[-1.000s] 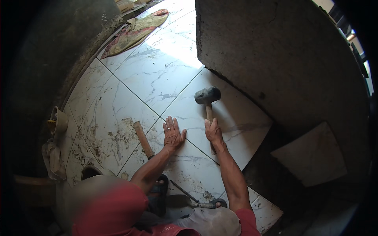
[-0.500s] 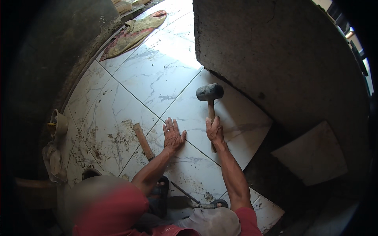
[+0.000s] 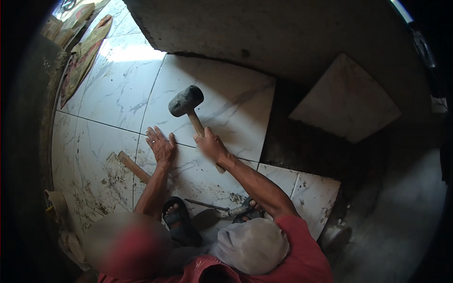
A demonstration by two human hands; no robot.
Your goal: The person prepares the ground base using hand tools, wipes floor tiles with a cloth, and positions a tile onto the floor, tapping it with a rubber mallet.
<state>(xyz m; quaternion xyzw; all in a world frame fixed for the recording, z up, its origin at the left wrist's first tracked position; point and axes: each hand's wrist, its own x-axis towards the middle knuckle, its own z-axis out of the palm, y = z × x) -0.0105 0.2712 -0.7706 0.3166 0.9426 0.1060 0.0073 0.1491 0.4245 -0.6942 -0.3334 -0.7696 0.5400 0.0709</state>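
My right hand (image 3: 212, 145) is wrapped round the wooden handle of a rubber mallet (image 3: 186, 101). Its black head is over a white marbled floor tile (image 3: 222, 99); whether it touches the tile I cannot tell. To its left, my left hand (image 3: 162, 147) lies flat with spread fingers across the joint between tiles, wearing a ring. Beside my left forearm a loose wooden handle (image 3: 133, 166) rests on the dirty tiles, its far end hidden by the arm. Between my sandalled feet lies a trowel-like tool (image 3: 231, 211) with a thin pointed bar (image 3: 205, 203).
A rough concrete wall (image 3: 264, 28) borders the tiles at the far side. Right of the laid tiles is dark bare ground (image 3: 302, 141), with a loose tile (image 3: 347, 101) resting there. A dirty cloth sack (image 3: 87, 59) lies far left, and a pale bucket (image 3: 57, 207) stands near left.
The view has turned to the right, so the scene sits further left. My right hand has brought the mallet closer to my left hand, which still lies flat on the tiles.
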